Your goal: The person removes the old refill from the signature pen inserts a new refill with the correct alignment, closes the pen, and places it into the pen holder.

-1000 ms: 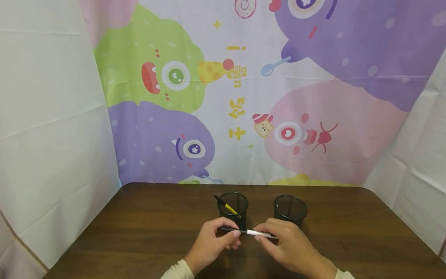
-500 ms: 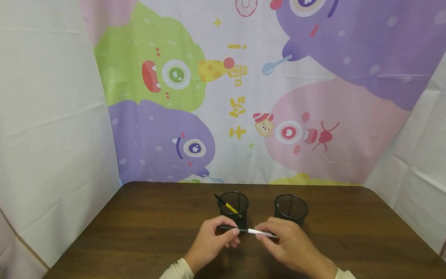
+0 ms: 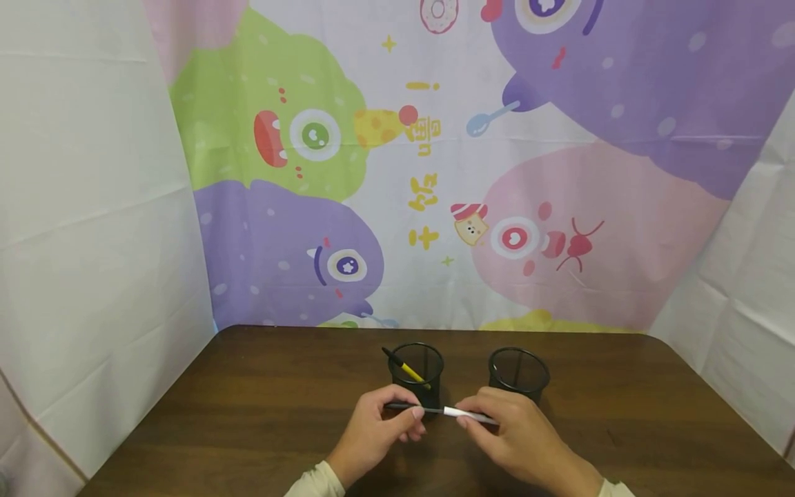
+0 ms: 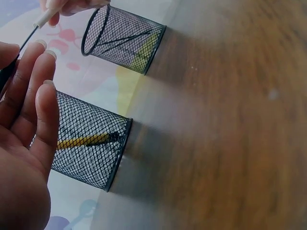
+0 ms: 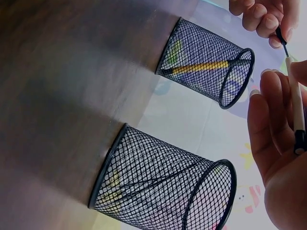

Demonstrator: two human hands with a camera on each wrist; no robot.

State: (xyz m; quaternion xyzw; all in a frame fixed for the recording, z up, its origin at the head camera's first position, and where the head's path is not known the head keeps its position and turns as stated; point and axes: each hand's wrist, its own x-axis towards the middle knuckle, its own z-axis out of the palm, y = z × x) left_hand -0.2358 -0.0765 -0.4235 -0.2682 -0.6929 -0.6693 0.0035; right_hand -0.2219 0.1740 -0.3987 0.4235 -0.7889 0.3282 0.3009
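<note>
My left hand (image 3: 375, 429) pinches the black part (image 3: 396, 406) of a pen between thumb and fingers. From it a thin dark refill (image 4: 29, 40) runs to the open end of a white pen barrel (image 3: 457, 413). That barrel, black at its far end in the right wrist view, is pinched by my right hand (image 3: 520, 436). Both hands are in front of two black mesh pen holders. The left holder (image 3: 442, 366) contains a yellow pen (image 3: 411, 372) with black ends, leaning on the rim. The right holder (image 3: 548, 376) stands just beyond my right hand.
The dark brown wooden table (image 3: 248, 393) extends to both sides and behind the holders. A cartoon-printed curtain (image 3: 422, 290) hangs at its back edge. White cloth (image 3: 93, 207) closes off the left, and more white cloth (image 3: 745, 262) the right.
My hands have drawn very slightly apart, the white barrel shifting a little right and the black part a little left. The grips and the holders stay the same.
</note>
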